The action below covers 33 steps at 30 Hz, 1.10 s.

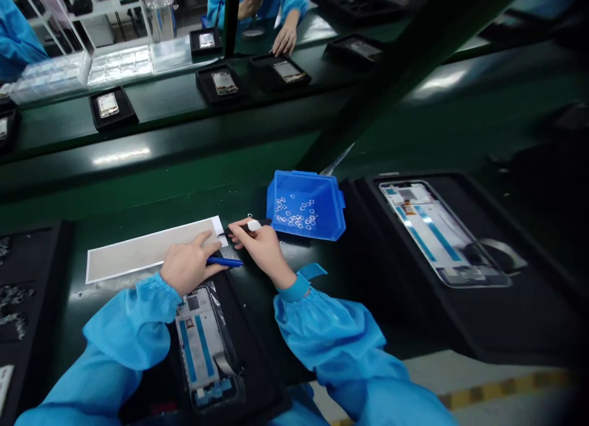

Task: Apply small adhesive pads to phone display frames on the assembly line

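Observation:
My left hand rests at the right end of a long beige sheet with a white border, its index finger on the sheet. A blue pen-like tool sticks out from between its thumb and fingers. My right hand pinches slim black tweezers, whose tip meets the sheet's white right end. Something white shows at its fingertips. Below my left hand, an opened phone frame with two blue strips lies in a black tray.
A blue bin holds several small white ring-shaped pieces. Another phone frame lies on black foam to the right. A black tray of small parts stands left. Beyond, small trays line a belt; a co-worker's hand touches one. A dark post slants across.

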Motion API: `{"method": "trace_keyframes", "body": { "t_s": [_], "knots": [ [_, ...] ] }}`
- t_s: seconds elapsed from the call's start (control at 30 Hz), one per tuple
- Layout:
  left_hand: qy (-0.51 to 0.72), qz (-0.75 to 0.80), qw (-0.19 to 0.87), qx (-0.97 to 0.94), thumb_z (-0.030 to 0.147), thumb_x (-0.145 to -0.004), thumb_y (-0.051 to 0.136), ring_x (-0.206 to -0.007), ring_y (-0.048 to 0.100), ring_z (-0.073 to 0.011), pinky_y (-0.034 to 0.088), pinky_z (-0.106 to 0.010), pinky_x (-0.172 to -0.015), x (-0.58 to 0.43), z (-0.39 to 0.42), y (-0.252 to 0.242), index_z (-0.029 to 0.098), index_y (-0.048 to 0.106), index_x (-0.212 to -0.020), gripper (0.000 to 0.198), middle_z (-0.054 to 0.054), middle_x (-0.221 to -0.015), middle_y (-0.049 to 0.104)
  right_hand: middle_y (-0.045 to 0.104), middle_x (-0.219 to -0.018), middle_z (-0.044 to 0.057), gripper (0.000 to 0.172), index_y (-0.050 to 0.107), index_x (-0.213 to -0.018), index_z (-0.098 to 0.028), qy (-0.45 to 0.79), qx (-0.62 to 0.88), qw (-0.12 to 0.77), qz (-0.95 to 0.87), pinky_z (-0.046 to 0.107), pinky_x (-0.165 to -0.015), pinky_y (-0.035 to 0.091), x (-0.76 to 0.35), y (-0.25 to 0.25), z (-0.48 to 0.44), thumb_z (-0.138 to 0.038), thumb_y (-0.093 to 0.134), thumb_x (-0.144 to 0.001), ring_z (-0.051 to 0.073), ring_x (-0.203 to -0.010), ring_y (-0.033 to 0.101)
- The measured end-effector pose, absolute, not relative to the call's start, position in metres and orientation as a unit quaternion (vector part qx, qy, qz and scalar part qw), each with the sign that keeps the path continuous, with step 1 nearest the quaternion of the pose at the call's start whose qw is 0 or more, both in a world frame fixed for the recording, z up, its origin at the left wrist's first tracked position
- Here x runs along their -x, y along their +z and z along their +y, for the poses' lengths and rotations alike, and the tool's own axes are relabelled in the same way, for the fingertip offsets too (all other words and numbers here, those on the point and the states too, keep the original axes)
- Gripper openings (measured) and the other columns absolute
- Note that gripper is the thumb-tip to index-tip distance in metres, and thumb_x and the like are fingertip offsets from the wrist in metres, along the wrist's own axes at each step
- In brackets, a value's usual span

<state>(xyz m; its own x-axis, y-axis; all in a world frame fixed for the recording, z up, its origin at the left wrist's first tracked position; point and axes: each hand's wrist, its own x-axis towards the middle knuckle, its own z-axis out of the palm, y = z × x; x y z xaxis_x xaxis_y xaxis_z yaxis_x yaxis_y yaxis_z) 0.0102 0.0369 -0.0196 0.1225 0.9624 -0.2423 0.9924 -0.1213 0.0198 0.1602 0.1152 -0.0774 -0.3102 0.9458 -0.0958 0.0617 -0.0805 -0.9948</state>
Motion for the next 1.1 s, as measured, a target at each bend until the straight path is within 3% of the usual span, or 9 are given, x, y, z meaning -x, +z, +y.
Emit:
{"method": "trace_keyframes", "body": {
  "t_s": [0.17,0.37,0.67,0.77,0.9,1.0,1.1],
  "knots": [
    [-0.083,0.655,0.090,-0.746,0.061,-0.092,0.044,-0.093,0.072,-0.0289,0.059,-0.040,-0.067,-0.008,0.034,-0.023,0.036,0.059,-0.130,0.047,-0.003,-0.150,0.048,0.068,-0.065,0.001,0.033,0.054,-0.079,-0.023,0.546,0.472,0.397,-0.567,0.032,-0.057,0.056,-0.162,-0.080,0.115,-0.049,0.073,-0.074,0.022,-0.061,0.069],
    [-0.073,0.661,0.102,-0.740,0.059,-0.091,0.048,-0.093,0.072,-0.0297,0.059,-0.040,-0.068,-0.007,0.034,-0.024,0.036,0.059,-0.130,0.046,-0.007,-0.149,0.048,0.069,-0.069,0.003,0.024,0.055,-0.076,-0.022,0.498,0.471,0.378,-0.622,0.033,-0.061,0.055,-0.163,-0.080,0.113,-0.042,0.069,-0.078,0.022,-0.066,0.069],
    [-0.063,0.658,0.106,-0.743,0.057,-0.092,0.049,-0.094,0.072,-0.0289,0.059,-0.040,-0.072,-0.008,0.032,-0.023,0.035,0.058,-0.131,0.046,-0.007,-0.149,0.049,0.067,-0.063,-0.001,0.036,0.053,-0.075,-0.022,0.543,0.455,0.457,-0.538,0.030,-0.057,0.057,-0.164,-0.075,0.110,-0.051,0.075,-0.073,0.021,-0.064,0.073],
    [-0.011,0.687,0.125,-0.716,0.046,-0.092,0.056,-0.102,0.069,-0.0298,0.058,-0.040,-0.079,0.003,0.022,-0.019,0.033,0.055,-0.136,0.046,-0.008,-0.149,0.049,0.067,-0.061,-0.001,0.036,0.053,-0.076,-0.022,0.543,0.453,0.496,-0.504,0.028,-0.054,0.056,-0.172,-0.063,0.093,-0.052,0.074,-0.074,0.021,-0.062,0.073],
    [0.141,0.745,0.186,-0.625,0.033,-0.094,0.051,-0.107,0.067,-0.0251,0.052,-0.034,-0.090,0.026,-0.007,-0.012,0.024,0.068,-0.117,0.030,-0.006,-0.121,0.069,0.059,-0.050,-0.004,0.034,0.053,-0.074,-0.022,0.590,0.452,0.464,-0.482,0.025,-0.047,0.050,-0.179,-0.054,0.052,-0.048,0.075,-0.076,0.021,-0.056,0.070],
    [0.159,0.740,0.302,-0.579,0.042,-0.093,0.049,-0.088,0.069,-0.0223,0.051,-0.030,-0.079,0.034,-0.026,-0.014,0.021,0.073,-0.095,0.031,-0.003,-0.093,0.075,0.056,-0.051,-0.004,0.029,0.055,-0.070,-0.022,0.598,0.447,0.388,-0.541,0.026,-0.049,0.049,-0.173,-0.054,0.025,-0.043,0.072,-0.079,0.020,-0.056,0.069],
    [0.133,0.740,0.333,-0.570,0.044,-0.091,0.050,-0.077,0.067,-0.0206,0.048,-0.030,-0.070,0.032,-0.035,-0.021,0.021,0.072,-0.085,0.032,-0.003,-0.084,0.072,0.060,-0.060,-0.001,0.023,0.059,-0.069,-0.021,0.536,0.453,0.354,-0.618,0.027,-0.053,0.048,-0.165,-0.059,0.014,-0.039,0.067,-0.082,0.018,-0.059,0.065]
  ]
}}
